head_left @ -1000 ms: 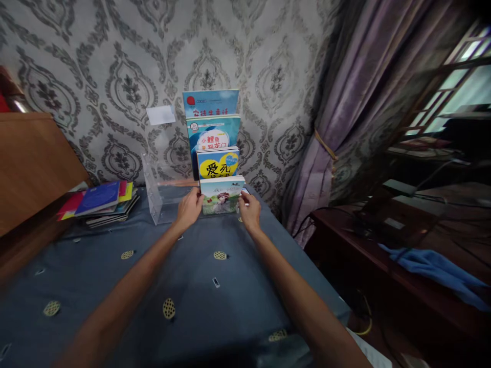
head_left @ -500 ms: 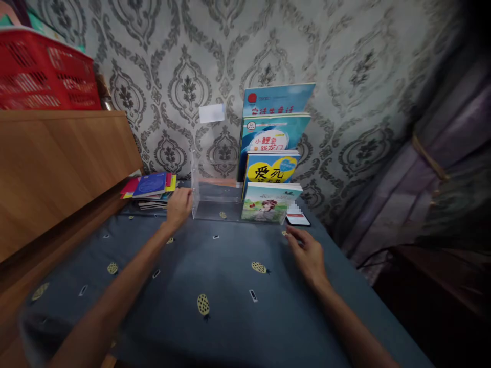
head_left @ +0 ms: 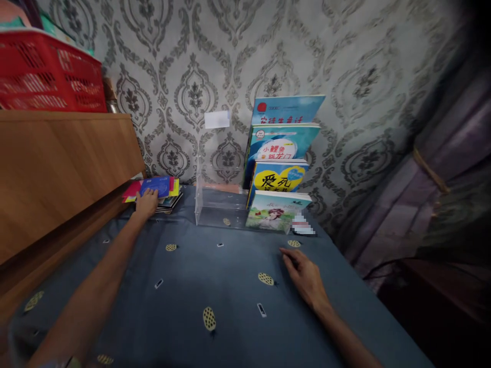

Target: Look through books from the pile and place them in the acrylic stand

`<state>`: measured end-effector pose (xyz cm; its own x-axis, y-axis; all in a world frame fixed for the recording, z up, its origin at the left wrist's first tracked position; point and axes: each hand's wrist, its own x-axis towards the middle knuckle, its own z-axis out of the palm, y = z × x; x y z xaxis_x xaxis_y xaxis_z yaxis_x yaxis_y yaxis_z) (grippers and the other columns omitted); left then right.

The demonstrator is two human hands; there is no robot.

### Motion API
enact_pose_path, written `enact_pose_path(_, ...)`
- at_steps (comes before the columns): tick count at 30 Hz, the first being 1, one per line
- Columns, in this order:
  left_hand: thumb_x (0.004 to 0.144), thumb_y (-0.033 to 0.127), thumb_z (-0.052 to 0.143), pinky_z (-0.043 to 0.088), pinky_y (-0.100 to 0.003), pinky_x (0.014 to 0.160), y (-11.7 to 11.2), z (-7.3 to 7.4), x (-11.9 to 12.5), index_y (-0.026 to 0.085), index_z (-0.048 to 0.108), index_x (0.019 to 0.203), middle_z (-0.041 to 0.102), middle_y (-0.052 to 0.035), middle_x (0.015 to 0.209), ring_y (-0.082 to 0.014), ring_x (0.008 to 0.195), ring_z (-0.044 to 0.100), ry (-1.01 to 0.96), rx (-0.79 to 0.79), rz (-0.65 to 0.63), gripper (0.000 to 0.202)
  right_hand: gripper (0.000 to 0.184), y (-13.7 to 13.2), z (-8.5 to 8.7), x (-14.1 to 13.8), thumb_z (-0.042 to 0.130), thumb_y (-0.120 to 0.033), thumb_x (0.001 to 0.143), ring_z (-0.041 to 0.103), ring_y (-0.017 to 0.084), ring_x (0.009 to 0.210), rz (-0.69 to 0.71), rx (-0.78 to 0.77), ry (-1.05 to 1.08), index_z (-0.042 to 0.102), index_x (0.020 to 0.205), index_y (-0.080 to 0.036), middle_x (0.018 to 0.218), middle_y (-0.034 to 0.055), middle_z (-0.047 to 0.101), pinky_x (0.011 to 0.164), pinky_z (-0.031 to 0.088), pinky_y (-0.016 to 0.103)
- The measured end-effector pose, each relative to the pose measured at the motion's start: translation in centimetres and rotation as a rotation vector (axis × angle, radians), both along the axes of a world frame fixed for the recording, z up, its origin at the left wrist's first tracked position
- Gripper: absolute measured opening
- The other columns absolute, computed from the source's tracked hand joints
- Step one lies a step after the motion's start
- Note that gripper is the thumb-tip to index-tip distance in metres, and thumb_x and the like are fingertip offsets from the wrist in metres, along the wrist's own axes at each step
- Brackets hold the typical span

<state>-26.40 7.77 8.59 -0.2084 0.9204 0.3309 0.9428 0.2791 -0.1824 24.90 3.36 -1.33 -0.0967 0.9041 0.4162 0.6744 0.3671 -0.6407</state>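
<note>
My left hand (head_left: 146, 203) reaches to the far left and rests its fingers on the top blue book of a flat stack of books (head_left: 155, 190) by the wooden cabinet. My right hand (head_left: 304, 276) lies on the blue cloth with fingers loosely stretched, holding nothing. A clear acrylic stepped rack (head_left: 218, 202) stands against the wall. Its right half holds several children's books standing in tiers: a green-cover book (head_left: 275, 215) in front, a yellow-and-blue one (head_left: 278, 176) behind it, and two taller blue ones (head_left: 282, 134) at the back.
A blue tablecloth (head_left: 215, 286) with small patterned spots covers the table. A wooden cabinet (head_left: 57, 168) stands at the left with a red basket (head_left: 46, 71) on top. A blurred-out flat object (head_left: 305, 226) lies right of the rack. Purple curtain (head_left: 448, 168) hangs at the right.
My left hand has left the green-cover book and moved left, past the rack's edge, onto the book stack. My right hand has drawn back from the rack onto the cloth.
</note>
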Motion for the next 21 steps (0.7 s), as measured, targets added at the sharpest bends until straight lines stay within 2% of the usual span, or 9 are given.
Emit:
enact_pose_path(5,0.093,0.013,0.036,0.038,-0.056,0.103,-1.0,1.3,0.6,0.011,0.065,0.117,0.069,-0.0222,0.117,-0.0335,0.115,0.062,0.051,-0.046,-0.053,0.037,0.035,0.0,-0.1,0.1,0.045,-0.038,0.087,0.071,0.025,0.086,0.016,0.008,-0.017,0.074,0.098,-0.021,0.098,0.0089,0.075,0.078,0.056,0.037)
enact_pose_path(7,0.092,0.011,0.035,0.043,-0.05,0.097,-1.7,1.5,1.2,0.01,0.066,0.113,0.07,-0.0223,0.11,-0.033,0.108,0.065,0.066,-0.06,-0.067,0.038,0.034,0.0,-0.1,0.0,0.046,-0.037,0.086,0.07,0.024,0.085,0.017,0.014,-0.02,0.074,0.098,-0.022,0.097,0.0082,0.075,0.078,0.056,0.036)
enact_pose_path(10,0.092,0.01,0.034,0.048,-0.045,0.089,-3.1,1.4,2.4,0.008,0.066,0.113,0.069,-0.0241,0.109,-0.0334,0.106,0.065,0.081,-0.067,-0.088,0.038,0.033,-0.1,0.0,-0.1,0.046,-0.035,0.086,0.07,0.024,0.086,0.019,0.022,-0.024,0.074,0.097,-0.022,0.098,0.0081,0.075,0.079,0.056,0.036)
enact_pose_path(15,0.088,0.009,0.039,0.048,-0.045,0.088,-6.0,-0.7,5.5,0.009,0.067,0.112,0.068,-0.0241,0.114,-0.0341,0.108,0.062,0.068,-0.103,-0.139,0.036,0.034,-0.4,0.3,-0.3,0.044,-0.034,0.087,0.07,0.024,0.086,0.029,0.019,-0.038,0.074,0.096,-0.021,0.096,0.0081,0.074,0.079,0.055,0.035)
enact_pose_path(18,0.086,0.008,0.042,0.048,-0.045,0.088,-7.8,-2.6,7.4,0.011,0.07,0.104,0.07,-0.0217,0.109,-0.0342,0.107,0.062,0.037,-0.154,-0.169,0.033,0.035,-0.6,0.5,-0.4,0.044,-0.035,0.087,0.069,0.024,0.086,0.038,0.003,-0.048,0.074,0.098,-0.021,0.096,0.0083,0.074,0.08,0.055,0.036)
enact_pose_path(21,0.087,0.007,0.042,0.05,-0.043,0.081,-9.1,-4.1,8.9,0.011,0.072,0.095,0.072,-0.0208,0.102,-0.0345,0.101,0.066,-0.022,-0.186,-0.198,0.031,0.035,-0.7,0.6,-0.5,0.044,-0.035,0.087,0.069,0.024,0.086,0.031,-0.008,-0.049,0.073,0.099,-0.021,0.097,0.0082,0.074,0.08,0.054,0.036)
